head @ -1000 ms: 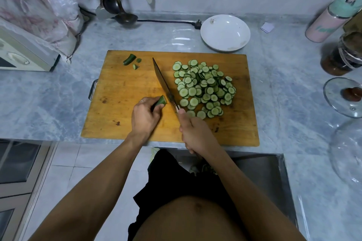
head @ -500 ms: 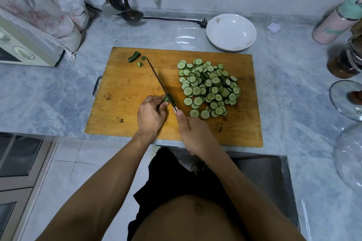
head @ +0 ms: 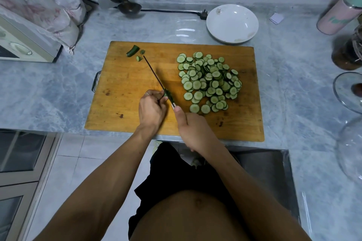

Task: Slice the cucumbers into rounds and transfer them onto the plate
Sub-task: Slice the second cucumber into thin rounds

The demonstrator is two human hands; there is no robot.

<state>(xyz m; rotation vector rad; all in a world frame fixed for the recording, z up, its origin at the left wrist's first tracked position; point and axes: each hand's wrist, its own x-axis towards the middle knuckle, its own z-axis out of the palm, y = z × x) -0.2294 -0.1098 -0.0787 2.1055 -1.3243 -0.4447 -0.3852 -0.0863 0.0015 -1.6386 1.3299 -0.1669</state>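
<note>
1. The board (head: 125, 88) lies at the counter's near edge, directly before the person, so both forearms reach it from below the frame without stretching.
2. The left hand (head: 151, 106) pinches the last stub (head: 166, 94) of cucumber against the board, fingertips curled round it and tucked back, probably to keep them clear of the edge. Little green shows beyond the fingers, so few cuts seem to remain.
3. The right hand (head: 193, 129) is wrapped round the handle of the knife (head: 156, 78), thumb extended along the top toward the blade for control. The handle itself is mostly hidden under the hand.
4. The blade stands on edge, seen almost as a line, running from the stub away and to the left; its heel sits at the stub. Whether the edge touches the wood cannot be told.
5. The rounds (head: 209, 82) lie heaped on the right half of the board, on the blade's far side from the holding hand, where cut pieces fall clear of the work.
6. Trimmed ends (head: 133, 51) sit apart at the far left corner, seemingly set aside as waste.
7. The plate (head: 215, 25) stands just beyond the board's far right corner, near the heap; it holds no rounds yet, so the transfer is still to be done.
</note>
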